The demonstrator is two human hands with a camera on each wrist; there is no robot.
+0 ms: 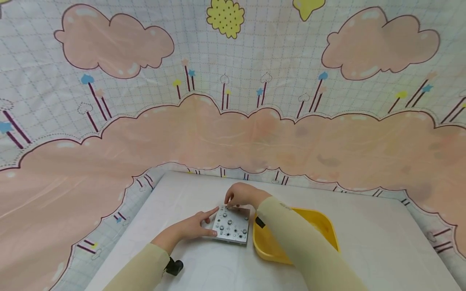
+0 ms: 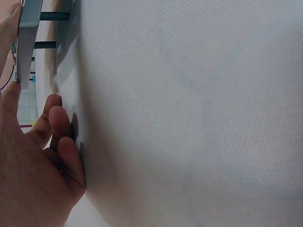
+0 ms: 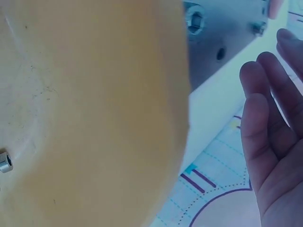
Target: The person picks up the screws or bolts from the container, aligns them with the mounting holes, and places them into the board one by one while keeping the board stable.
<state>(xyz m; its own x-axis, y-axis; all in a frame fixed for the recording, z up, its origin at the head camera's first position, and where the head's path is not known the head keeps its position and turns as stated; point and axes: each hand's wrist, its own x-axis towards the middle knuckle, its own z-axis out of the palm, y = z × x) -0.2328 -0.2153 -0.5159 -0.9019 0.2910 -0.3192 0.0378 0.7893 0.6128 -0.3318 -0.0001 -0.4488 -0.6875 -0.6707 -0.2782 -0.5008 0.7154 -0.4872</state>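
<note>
Plate: a small square grey metal plate (image 1: 231, 229) studded with screws and holes lies on the white table (image 1: 364, 238), just in front of the person and a little left of centre.

Plate's lie: it sits slightly raised; the left wrist view shows threaded screw shanks (image 2: 53, 16) sticking out beneath its edge (image 2: 27, 38).

Left hand (image 1: 193, 227): it steadies the plate from the left, forefinger stretched along the far left corner and thumb against the near left edge. The other fingers (image 2: 64, 142) curl loosely on the table. It grips the plate's edge between thumb and forefinger.

Right hand (image 1: 242, 196): it comes over the plate's far edge, fingertips bunched and pointing down at a spot near the far left corner. The head view suggests a pinch on something small, perhaps a screw, but what it holds is too small to tell. In the right wrist view the fingers (image 3: 265, 123) look relaxed and slightly bent.

Which hand is nearer: both touch or almost touch the plate; the right is above the far edge, the left at the left side.

Bowl: a yellow bowl (image 1: 320, 226) stands just right of the plate, under the right forearm.

Inside the bowl: one small metal nut (image 3: 4, 161) shows against the yellow wall.

Backdrop: a cloth with pink clouds (image 1: 233, 133) hangs behind the table.
</note>
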